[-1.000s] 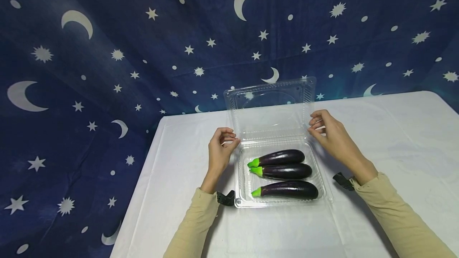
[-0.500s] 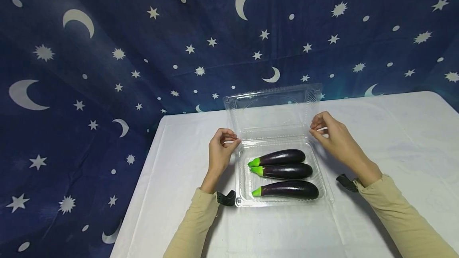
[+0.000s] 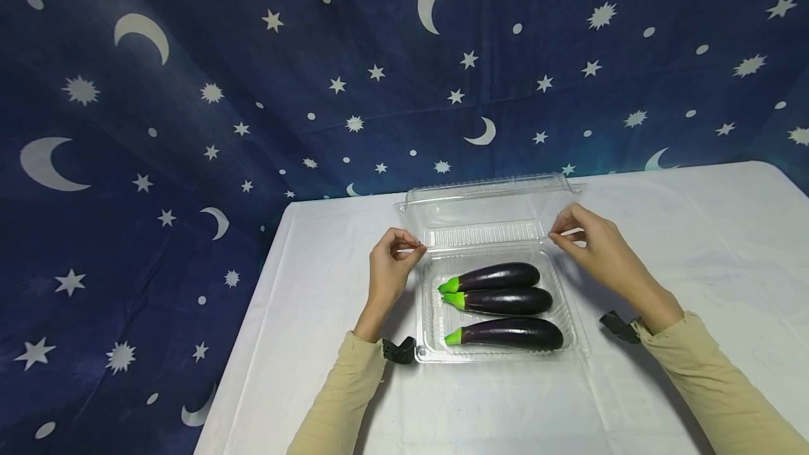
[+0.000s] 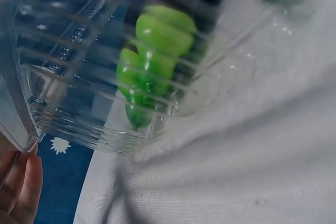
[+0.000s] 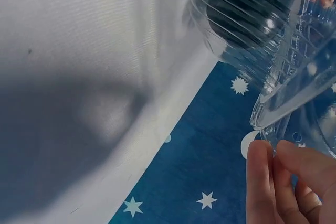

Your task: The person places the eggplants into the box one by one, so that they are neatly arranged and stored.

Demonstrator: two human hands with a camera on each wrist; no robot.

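Observation:
A clear plastic clamshell container (image 3: 493, 358) stands on the table with its lid (image 3: 483, 210) tipped back. Inside its base lie three dark purple eggplants with green stems: a back eggplant (image 3: 502, 276), a middle eggplant (image 3: 508, 301) and a front eggplant (image 3: 515, 334). My left hand (image 3: 388, 269) pinches the container's back left corner by the hinge. At the opposite back corner, my right hand (image 3: 597, 248) pinches the rim between thumb and fingers. The right wrist view shows those fingertips (image 5: 260, 150) at the plastic corner. Green stems (image 4: 163, 40) show through the ribbed wall in the left wrist view.
A white cloth covers the table (image 3: 316, 343). Behind it and to the left hangs a dark blue curtain (image 3: 303, 55) with moons and stars. Black straps, a left one (image 3: 399, 350) and a right one (image 3: 621, 327), sit at the wrists.
The lid has swung farther back and down, away from the base. My right hand has shifted slightly right and nearer. The left hand and the eggplants stay almost in place.

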